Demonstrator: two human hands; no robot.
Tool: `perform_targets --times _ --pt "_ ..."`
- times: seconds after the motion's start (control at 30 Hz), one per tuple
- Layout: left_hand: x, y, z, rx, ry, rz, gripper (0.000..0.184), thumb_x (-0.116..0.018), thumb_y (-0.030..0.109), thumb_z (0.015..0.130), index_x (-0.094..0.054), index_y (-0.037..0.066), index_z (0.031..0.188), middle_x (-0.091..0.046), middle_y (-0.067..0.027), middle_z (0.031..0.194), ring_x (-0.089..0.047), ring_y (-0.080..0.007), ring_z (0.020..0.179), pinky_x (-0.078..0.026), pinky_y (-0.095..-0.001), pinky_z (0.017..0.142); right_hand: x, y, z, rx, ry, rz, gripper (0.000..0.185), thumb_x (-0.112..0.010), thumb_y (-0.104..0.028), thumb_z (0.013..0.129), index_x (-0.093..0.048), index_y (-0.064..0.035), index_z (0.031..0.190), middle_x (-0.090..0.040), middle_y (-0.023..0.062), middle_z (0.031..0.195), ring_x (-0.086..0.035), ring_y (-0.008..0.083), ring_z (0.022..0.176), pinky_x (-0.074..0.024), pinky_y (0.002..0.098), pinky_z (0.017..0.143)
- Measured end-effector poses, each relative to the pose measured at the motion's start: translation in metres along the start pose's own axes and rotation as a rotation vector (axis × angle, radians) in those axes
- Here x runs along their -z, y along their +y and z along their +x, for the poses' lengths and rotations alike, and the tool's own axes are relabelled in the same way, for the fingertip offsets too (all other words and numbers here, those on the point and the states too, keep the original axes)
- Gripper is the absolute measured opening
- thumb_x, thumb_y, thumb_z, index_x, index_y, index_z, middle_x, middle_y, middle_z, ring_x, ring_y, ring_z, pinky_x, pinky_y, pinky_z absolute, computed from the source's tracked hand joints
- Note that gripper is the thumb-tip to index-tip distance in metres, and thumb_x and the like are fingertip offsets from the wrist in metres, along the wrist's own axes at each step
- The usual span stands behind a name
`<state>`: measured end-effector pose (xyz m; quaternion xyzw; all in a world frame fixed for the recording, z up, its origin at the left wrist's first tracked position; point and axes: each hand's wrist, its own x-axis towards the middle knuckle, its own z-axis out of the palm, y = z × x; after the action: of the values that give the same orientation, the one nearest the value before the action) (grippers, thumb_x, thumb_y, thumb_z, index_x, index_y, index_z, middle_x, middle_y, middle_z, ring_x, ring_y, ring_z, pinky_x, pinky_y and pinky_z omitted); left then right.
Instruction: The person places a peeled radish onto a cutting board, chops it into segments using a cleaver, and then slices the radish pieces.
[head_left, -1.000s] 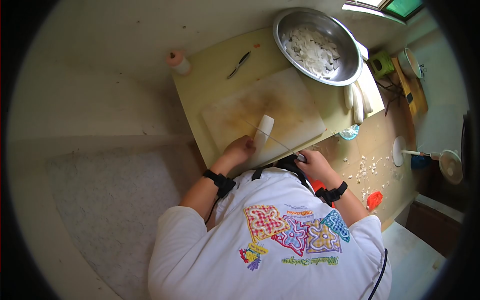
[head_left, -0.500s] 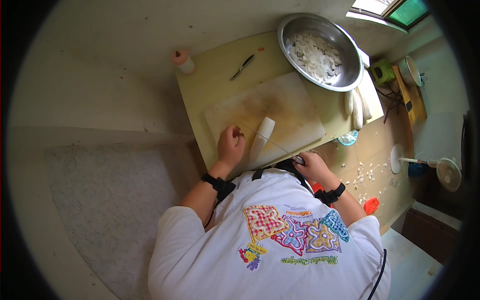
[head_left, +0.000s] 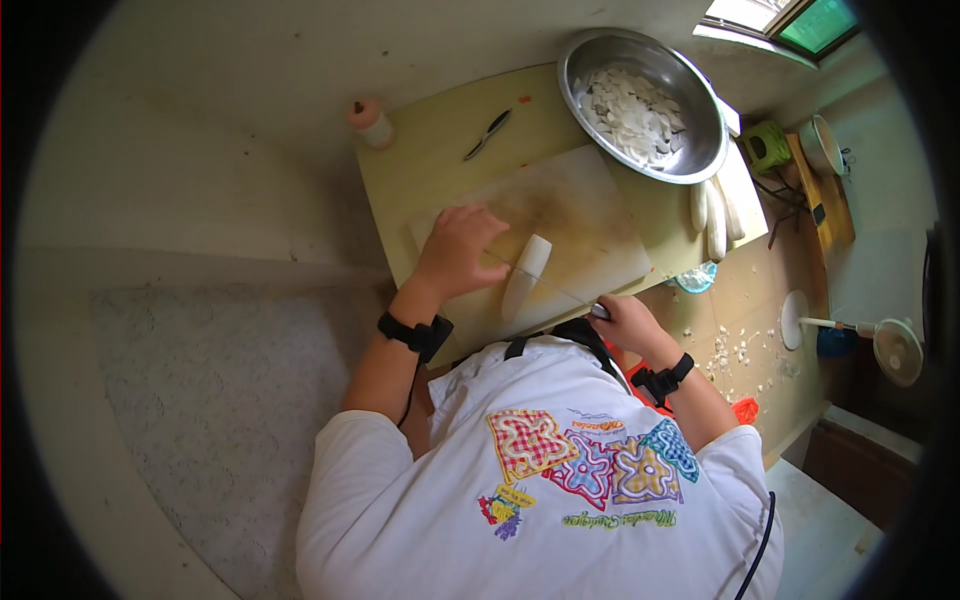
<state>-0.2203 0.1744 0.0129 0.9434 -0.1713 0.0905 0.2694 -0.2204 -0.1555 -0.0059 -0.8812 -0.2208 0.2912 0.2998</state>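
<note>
A peeled white root vegetable, like a daikon (head_left: pixel 534 257), lies lengthwise toward me on the pale, stained cutting board (head_left: pixel 600 220). My right hand (head_left: pixel 632 327) is closed round the handle of a knife (head_left: pixel 562 289), whose thin blade crosses the daikon at about its middle. Whether the edge has gone into it cannot be made out. To the left of the daikon, my left hand (head_left: pixel 461 250) hovers over the board's left side near the blade's tip. Its fingers are apart and it holds nothing.
A large steel bowl (head_left: pixel 703 92) with white slices stands at the table's back right. Several whole peeled roots (head_left: pixel 715 218) lie beside it. A slim black-and-silver tool (head_left: pixel 488 135) and a pink-topped bottle (head_left: pixel 373 124) are at the back left. A fan (head_left: pixel 897 350) stands on the right.
My left hand has moved up and away from me over the board, and its curled fingers have spread. My right hand with the knife has hardly shifted.
</note>
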Motion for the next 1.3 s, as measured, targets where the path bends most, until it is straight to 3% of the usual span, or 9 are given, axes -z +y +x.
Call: perform_targets --times 0.2,0.33,0.4,0.6,0.8,1.2,1.3 --pt "-0.010 0.002 0.000 -0.144 -0.195 0.075 0.047 -0.078 0.027 0.069 -0.065 0.015 0.113 -0.066 -0.0043 0.110 -0.056 -0.0258 0.114 -0.040 -0.0434 0.099 0.003 -0.005 0.003 -0.005 -0.022 -0.010 0.024 -0.062 -0.019 0.083 -0.065 0.0002 0.097 -0.065 0.0247 0.083 -0.063 0.0423 0.079 -0.0508 0.0451 0.071" --pt "-0.018 0.004 -0.001 -0.162 -0.215 0.107 0.042 -0.077 0.025 0.072 -0.065 0.018 0.111 -0.066 -0.0019 0.105 -0.058 -0.0231 0.107 -0.042 -0.0420 0.094 0.001 -0.004 0.006 0.023 -0.019 -0.010 0.024 -0.062 -0.018 0.082 -0.064 0.0007 0.096 -0.064 0.0248 0.083 -0.062 0.0429 0.080 -0.0506 0.0454 0.071" --pt "-0.025 0.001 -0.003 -0.196 -0.221 0.108 0.029 -0.075 0.024 0.074 -0.067 0.019 0.102 -0.065 0.0012 0.096 -0.060 -0.0202 0.097 -0.044 -0.0380 0.085 0.002 -0.005 0.008 0.029 -0.019 -0.003 0.023 -0.062 -0.018 0.082 -0.064 0.0009 0.096 -0.064 0.0249 0.083 -0.062 0.0430 0.080 -0.0505 0.0455 0.071" --pt "-0.032 -0.003 -0.005 -0.194 -0.198 0.132 0.025 -0.073 0.021 0.077 -0.066 0.021 0.101 -0.066 0.0028 0.092 -0.062 -0.0186 0.089 -0.045 -0.0364 0.080 0.001 -0.008 0.012 0.021 -0.030 -0.003 0.022 -0.062 -0.018 0.081 -0.064 0.0013 0.092 -0.064 0.0248 0.082 -0.061 0.0431 0.078 -0.0500 0.0457 0.070" --pt "-0.039 -0.010 -0.006 -0.212 -0.209 0.146 0.010 -0.072 0.020 0.077 -0.065 0.019 0.083 -0.064 0.0026 0.078 -0.061 -0.0197 0.080 -0.044 -0.0360 0.074 -0.001 -0.002 0.016 0.009 -0.053 0.001 0.021 -0.062 -0.018 0.082 -0.063 0.0014 0.090 -0.064 0.0245 0.079 -0.061 0.0428 0.076 -0.0498 0.0449 0.068" --pt "-0.040 -0.009 0.002 -0.210 -0.194 0.103 0.008 -0.068 0.022 0.078 -0.061 0.018 0.076 -0.063 0.0006 0.072 -0.060 -0.0224 0.074 -0.044 -0.0374 0.067 0.009 -0.010 0.020 -0.057 -0.122 0.048 0.024 -0.062 -0.018 0.082 -0.065 0.0017 0.095 -0.065 0.0242 0.081 -0.063 0.0400 0.075 -0.0505 0.0432 0.069" --pt "-0.039 -0.008 0.005 -0.185 -0.270 0.127 0.007 -0.070 0.019 0.077 -0.063 0.018 0.081 -0.063 0.0003 0.075 -0.060 -0.0226 0.077 -0.044 -0.0375 0.070 0.012 -0.013 0.021 -0.095 -0.149 0.061 0.024 -0.062 -0.018 0.082 -0.065 0.0017 0.096 -0.065 0.0240 0.082 -0.063 0.0390 0.075 -0.0507 0.0428 0.070"
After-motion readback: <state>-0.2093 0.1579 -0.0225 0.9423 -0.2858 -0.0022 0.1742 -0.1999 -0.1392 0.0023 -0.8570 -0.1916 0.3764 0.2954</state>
